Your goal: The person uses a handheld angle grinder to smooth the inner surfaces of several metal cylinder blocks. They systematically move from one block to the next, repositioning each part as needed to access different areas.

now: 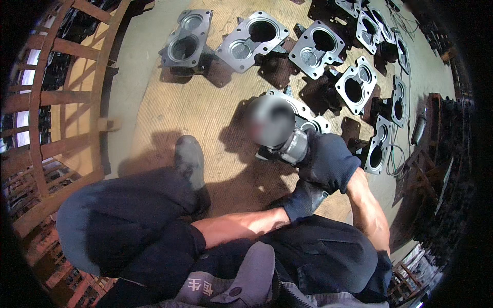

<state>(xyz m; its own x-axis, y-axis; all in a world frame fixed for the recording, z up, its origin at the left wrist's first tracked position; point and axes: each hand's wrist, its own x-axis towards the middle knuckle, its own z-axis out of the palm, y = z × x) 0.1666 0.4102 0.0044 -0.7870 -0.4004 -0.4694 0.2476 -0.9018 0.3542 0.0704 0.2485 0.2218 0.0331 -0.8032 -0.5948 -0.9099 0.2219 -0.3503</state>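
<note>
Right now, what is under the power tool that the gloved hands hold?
Under the power tool lies a grey metal casting on the floor. Its rim shows; the tool and right hand cover the middle. The left hand grips lower.

Tool head (270, 120) blurred out; left hand (303, 200) half hidden behind right hand (328, 161)

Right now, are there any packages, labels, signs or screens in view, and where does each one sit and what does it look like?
White printed mark on grey garment: bottom centre, at the person's lap; small pale characters on grey fabric.
No packages, signs or screens visible; only grey cast metal housings on the floor and a rusty metal cage at left.
</note>
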